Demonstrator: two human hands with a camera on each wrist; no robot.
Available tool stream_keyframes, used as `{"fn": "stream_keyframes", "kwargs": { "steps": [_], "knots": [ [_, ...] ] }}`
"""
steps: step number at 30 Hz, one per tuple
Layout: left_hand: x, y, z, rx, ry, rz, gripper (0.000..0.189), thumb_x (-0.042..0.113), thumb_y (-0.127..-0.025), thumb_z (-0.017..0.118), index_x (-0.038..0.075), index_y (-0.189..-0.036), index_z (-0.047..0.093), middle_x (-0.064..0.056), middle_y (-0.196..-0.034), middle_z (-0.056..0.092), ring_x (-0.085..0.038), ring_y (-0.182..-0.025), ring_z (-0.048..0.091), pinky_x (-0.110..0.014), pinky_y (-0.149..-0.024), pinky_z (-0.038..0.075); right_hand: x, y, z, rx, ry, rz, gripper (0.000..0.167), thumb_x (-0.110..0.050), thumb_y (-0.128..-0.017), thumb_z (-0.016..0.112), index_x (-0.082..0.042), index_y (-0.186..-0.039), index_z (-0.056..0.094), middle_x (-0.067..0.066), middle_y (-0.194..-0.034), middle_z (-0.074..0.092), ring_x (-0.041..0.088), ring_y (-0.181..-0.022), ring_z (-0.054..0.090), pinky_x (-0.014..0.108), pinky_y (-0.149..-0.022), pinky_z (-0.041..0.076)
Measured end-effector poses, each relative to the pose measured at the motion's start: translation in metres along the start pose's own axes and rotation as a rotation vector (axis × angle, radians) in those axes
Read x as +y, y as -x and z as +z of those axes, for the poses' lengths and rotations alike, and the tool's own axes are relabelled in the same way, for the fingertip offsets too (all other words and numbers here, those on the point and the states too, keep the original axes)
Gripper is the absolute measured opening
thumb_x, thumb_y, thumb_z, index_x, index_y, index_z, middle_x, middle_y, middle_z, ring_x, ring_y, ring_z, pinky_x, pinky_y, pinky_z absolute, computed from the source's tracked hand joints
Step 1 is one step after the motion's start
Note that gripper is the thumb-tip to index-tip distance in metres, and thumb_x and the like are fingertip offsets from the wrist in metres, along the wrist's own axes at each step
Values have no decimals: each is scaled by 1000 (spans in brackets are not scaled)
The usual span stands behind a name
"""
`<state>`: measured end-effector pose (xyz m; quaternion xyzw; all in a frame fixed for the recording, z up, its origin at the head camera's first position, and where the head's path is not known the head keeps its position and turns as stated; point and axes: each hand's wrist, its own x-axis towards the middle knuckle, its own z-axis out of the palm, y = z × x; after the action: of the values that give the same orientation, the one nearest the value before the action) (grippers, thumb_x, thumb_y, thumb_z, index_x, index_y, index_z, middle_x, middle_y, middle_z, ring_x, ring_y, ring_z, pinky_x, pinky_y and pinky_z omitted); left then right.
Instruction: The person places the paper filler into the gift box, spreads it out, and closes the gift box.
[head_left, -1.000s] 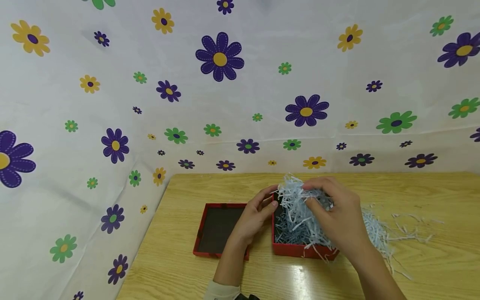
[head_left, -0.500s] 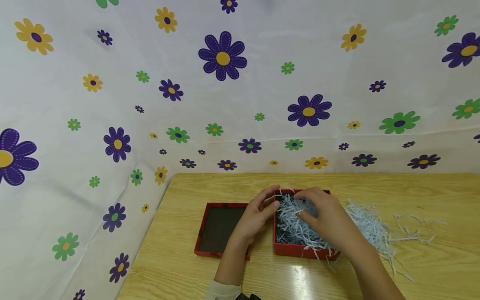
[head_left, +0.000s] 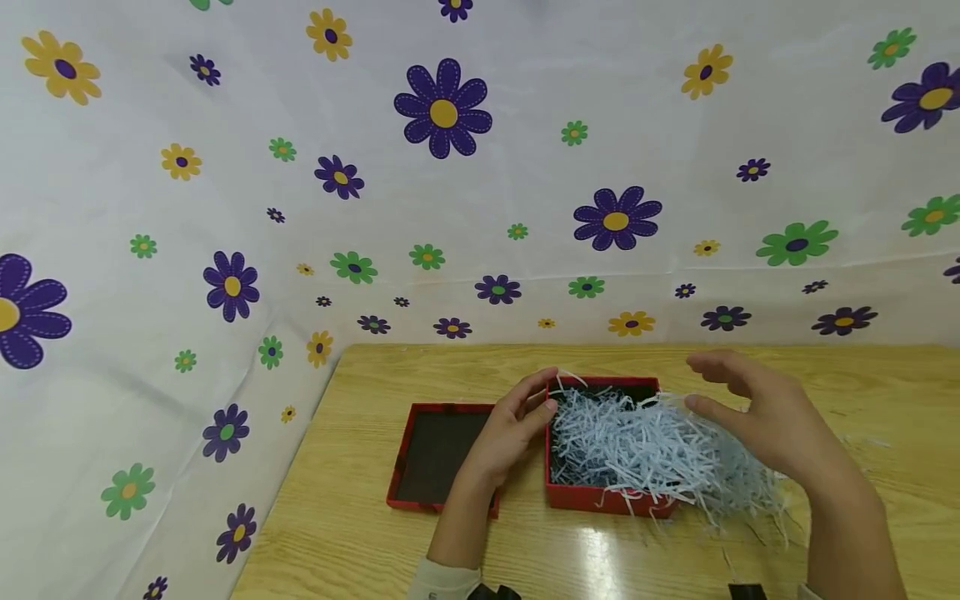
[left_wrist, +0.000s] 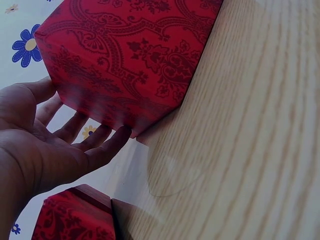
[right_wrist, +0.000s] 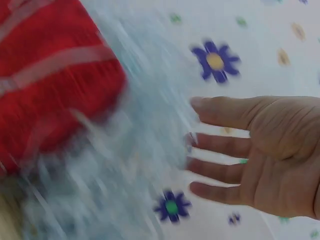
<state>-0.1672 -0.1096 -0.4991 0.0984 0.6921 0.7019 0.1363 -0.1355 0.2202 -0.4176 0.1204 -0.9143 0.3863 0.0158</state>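
Observation:
In the head view, a red box (head_left: 600, 498) with a dark inside stands on the table, filled with pale blue shredded paper (head_left: 637, 442) that spills over its right side. My left hand (head_left: 510, 429) rests at the box's left wall. The left wrist view shows its fingertips (left_wrist: 120, 135) touching the patterned red side of the box. To the right, my right hand (head_left: 772, 412) hovers over the spilled shreds, thumb and fingers spread apart. In the right wrist view, blurred paper strands (right_wrist: 145, 120) hang near its fingertips.
A shallow red box lid (head_left: 442, 454) with a dark inside lies left of the box, partly behind my left forearm. The wooden table (head_left: 375, 375) meets a white flowered cloth (head_left: 510, 192) at the back and left.
My right hand first lowered a clump of shredded paper into the box, then let go and moved right over the loose pile. Shreds now spread across the box's right side. My left hand stays put.

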Motion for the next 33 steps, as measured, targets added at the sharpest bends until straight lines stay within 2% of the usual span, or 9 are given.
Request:
{"fn": "stream_keyframes", "kwargs": {
  "steps": [3, 6, 10, 13, 17, 21, 27, 30, 33],
  "knots": [
    [0, 0, -1, -3, -3, 7, 48, 21, -109, 62, 29, -155, 55, 3, -164, 44, -32, -153, 39, -50, -120, 42, 24, 3, -11, -79, 13, 43, 60, -29, -103, 73, -2, -151, 51, 29, -148, 55, 57, -130, 52, 75, -100, 43],
    [-1, -1, -3, -2, -5, 9, 48, 22, -109, 62, 28, -156, 54, 1, -164, 44, -33, -153, 38, -50, -120, 41, 46, 6, -17, -174, 35, 77, 67, -29, -102, 74, 1, -154, 45, 34, -151, 48, 63, -129, 49, 76, -94, 47],
    [-1, 0, -3, 4, -8, 5, 48, 22, -109, 62, 28, -156, 54, 0, -164, 44, -33, -153, 38, -50, -120, 41, 69, 9, -18, -299, 20, 80, 75, -24, -98, 78, 5, -156, 40, 41, -154, 39, 72, -127, 45, 73, -84, 54],
    [-1, 1, -3, 10, -7, 3, 48, 22, -109, 62, 28, -156, 54, 1, -164, 44, -33, -153, 39, -51, -120, 41, 80, 10, -13, -335, -28, 61, 77, -19, -95, 81, 5, -155, 40, 42, -154, 37, 73, -125, 46, 70, -84, 56],
    [0, 1, -2, 16, -4, -9, 47, 21, -108, 63, 31, -154, 56, 3, -163, 45, -31, -152, 39, -49, -120, 41, 86, 7, -2, -329, -58, 18, 73, -15, -91, 84, 2, -152, 48, 37, -151, 47, 64, -121, 55, 67, -85, 57],
    [1, 1, -1, 16, -3, -13, 47, 21, -108, 63, 32, -154, 56, 4, -163, 45, -31, -152, 39, -49, -119, 42, 89, 2, 4, -327, -26, -1, 54, -12, -90, 84, 0, -137, 62, 28, -135, 63, 50, -112, 64, 62, -85, 58],
    [1, 1, 0, 12, -2, -9, 47, 21, -108, 62, 33, -153, 56, 4, -163, 45, -31, -152, 39, -49, -119, 42, 91, -2, 3, -345, 41, 37, 20, -4, -94, 76, -7, -113, 71, 11, -109, 70, 26, -93, 67, 36, -71, 57],
    [1, 0, 0, 6, -4, -7, 47, 21, -108, 63, 32, -154, 56, 5, -163, 45, -31, -152, 39, -49, -120, 42, 84, 0, -2, -287, 54, 31, 17, -1, -95, 73, -10, -110, 72, 9, -108, 70, 21, -91, 66, 30, -68, 55],
    [1, 0, 0, -2, -2, 4, 47, 22, -109, 62, 29, -155, 55, 2, -164, 44, -33, -153, 38, -50, -120, 42, 72, 3, -9, -174, 49, 4, 19, 0, -96, 74, -11, -112, 73, 9, -111, 71, 17, -90, 65, 28, -68, 55]
  ]
}}
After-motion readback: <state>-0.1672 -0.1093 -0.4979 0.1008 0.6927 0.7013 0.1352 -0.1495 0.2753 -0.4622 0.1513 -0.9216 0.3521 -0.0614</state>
